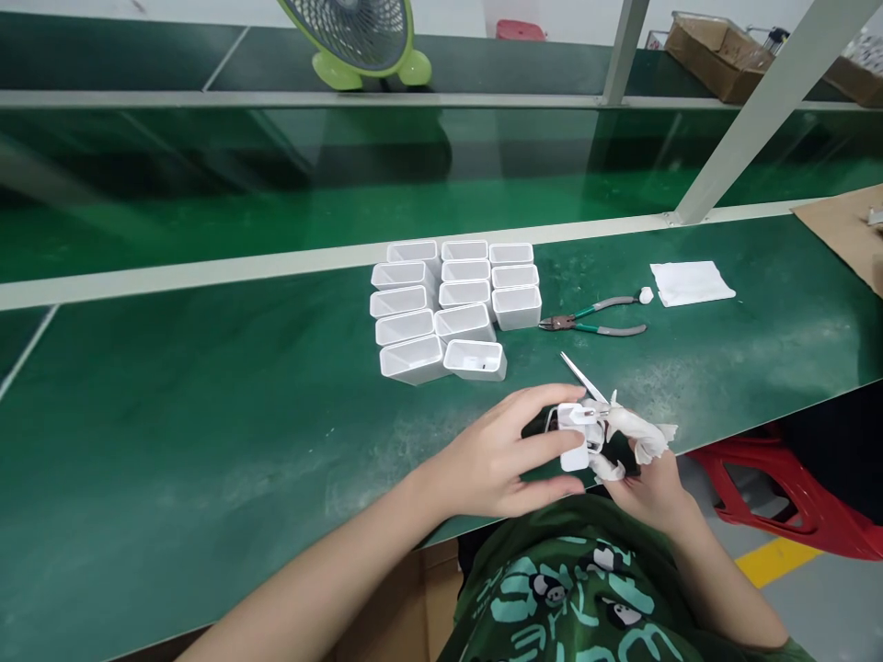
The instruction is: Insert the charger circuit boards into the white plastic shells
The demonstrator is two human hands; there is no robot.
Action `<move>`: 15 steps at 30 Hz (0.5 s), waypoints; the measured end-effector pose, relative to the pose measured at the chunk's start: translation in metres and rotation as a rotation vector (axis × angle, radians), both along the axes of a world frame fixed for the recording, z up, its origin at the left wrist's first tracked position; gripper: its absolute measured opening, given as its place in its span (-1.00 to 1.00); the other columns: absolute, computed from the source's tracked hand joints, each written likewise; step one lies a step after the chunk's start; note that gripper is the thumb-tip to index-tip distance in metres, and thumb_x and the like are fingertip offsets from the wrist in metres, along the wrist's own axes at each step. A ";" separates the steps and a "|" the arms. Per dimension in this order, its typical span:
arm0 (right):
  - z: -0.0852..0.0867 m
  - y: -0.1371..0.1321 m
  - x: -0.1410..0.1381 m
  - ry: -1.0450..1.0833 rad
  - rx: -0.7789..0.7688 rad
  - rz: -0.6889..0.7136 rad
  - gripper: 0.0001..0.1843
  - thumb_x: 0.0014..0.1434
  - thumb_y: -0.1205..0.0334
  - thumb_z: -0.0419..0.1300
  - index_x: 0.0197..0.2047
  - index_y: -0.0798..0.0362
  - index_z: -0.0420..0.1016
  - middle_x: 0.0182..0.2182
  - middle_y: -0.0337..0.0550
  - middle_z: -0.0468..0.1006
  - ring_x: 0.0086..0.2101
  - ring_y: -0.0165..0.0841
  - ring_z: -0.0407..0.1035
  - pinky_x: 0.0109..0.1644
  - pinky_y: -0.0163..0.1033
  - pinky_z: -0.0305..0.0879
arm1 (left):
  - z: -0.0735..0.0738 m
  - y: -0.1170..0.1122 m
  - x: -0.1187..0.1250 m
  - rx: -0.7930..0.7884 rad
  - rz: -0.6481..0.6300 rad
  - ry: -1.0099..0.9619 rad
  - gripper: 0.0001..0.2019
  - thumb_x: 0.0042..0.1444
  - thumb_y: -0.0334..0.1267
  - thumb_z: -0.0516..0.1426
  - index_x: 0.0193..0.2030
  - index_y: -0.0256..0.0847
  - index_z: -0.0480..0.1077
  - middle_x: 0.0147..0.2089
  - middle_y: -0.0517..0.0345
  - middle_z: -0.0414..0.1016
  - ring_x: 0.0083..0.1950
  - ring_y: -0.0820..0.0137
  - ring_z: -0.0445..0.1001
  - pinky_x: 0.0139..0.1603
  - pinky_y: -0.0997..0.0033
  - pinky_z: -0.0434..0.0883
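My left hand (514,450) grips a small white plastic part (574,437) with a thin wire-like loop at its side and a shiny piece on top. My right hand (652,483) closes on the same part from the other side, its fingertips wrapped in crumpled white material (638,430). A slim white pointed stick (580,374) sticks out beyond the right fingers; its lower end is hidden. Just past my hands stand several white open-topped plastic boxes (412,360) in rows. The nearest small box (475,360) has tiny dark specks inside.
Pliers (593,317) with green and grey handles lie right of the boxes, a small white lump (646,295) at one handle end. Beyond is a folded white tissue (692,282). Cardboard (845,230), a slanted post (759,119), a green fan (359,37) and a red stool (793,496) surround the green table (207,414).
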State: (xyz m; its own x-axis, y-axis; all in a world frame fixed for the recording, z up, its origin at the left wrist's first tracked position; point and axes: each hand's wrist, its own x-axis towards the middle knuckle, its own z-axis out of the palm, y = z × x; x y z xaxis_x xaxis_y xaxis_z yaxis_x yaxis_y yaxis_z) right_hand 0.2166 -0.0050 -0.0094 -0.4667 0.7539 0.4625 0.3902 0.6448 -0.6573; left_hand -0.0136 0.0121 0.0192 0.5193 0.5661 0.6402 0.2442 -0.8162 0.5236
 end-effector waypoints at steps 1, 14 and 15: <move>0.000 0.000 0.000 -0.016 0.007 -0.004 -0.49 0.29 0.38 0.14 0.28 0.04 0.20 -0.03 0.09 0.49 -0.01 -0.18 0.48 0.01 -0.10 0.53 | -0.001 0.000 0.001 -0.036 0.002 -0.027 -0.74 0.29 -0.22 0.19 0.02 -0.34 0.38 0.17 -0.34 0.35 0.23 0.11 0.40 0.12 0.16 0.51; 0.012 0.003 0.004 -0.146 0.100 0.052 -0.53 0.24 0.47 0.14 0.20 0.02 0.33 -0.02 0.10 0.44 -0.04 -0.13 0.44 -0.09 -0.11 0.49 | -0.003 -0.006 0.008 -0.339 0.094 -0.216 -0.73 0.14 -0.28 0.32 -0.26 -0.21 0.26 -0.10 0.02 0.33 -0.01 0.29 0.46 -0.12 0.38 0.48; 0.014 0.004 0.004 -0.177 0.117 0.066 -0.52 0.23 0.48 0.13 0.20 0.03 0.33 0.00 0.12 0.42 -0.03 -0.12 0.43 -0.10 -0.11 0.48 | -0.005 -0.006 0.009 -0.354 0.094 -0.235 -0.70 0.14 -0.27 0.33 -0.27 -0.20 0.23 -0.12 0.03 0.31 -0.01 0.30 0.44 -0.13 0.38 0.47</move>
State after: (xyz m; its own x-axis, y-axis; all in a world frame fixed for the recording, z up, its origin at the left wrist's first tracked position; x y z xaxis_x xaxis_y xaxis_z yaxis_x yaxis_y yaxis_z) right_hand 0.2203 -0.0011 0.0048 -0.5953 0.6647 0.4514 0.4471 0.7409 -0.5013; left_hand -0.0047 0.0057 0.0144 0.3178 0.8102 0.4925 0.1495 -0.5557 0.8178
